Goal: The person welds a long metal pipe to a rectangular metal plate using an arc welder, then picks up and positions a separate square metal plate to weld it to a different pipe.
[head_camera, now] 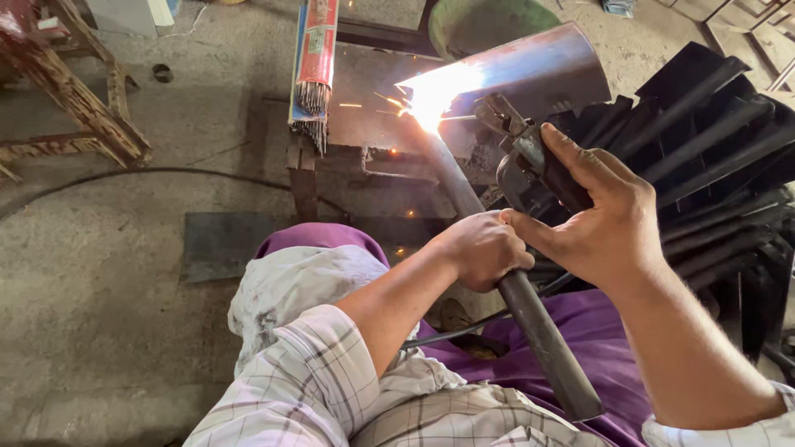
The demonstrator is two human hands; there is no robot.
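Note:
My left hand [479,248] is closed around a dark metal pipe [542,331] that runs from my lap up to a curved metal sheet [538,70]. My right hand [600,215] grips a black welding electrode holder [530,165] just right of the pipe. A bright white arc [435,95] flares where the pipe's far end meets the sheet, with orange sparks flying left. The joint itself is lost in the glare.
A packet of welding rods [315,62] lies on the low metal work block [364,124]. Stacked dark angle irons [720,149] fill the right side. A wooden stool [74,99] stands far left, a cable [124,175] crosses the concrete floor, and a flat metal plate [219,244] lies near my knee.

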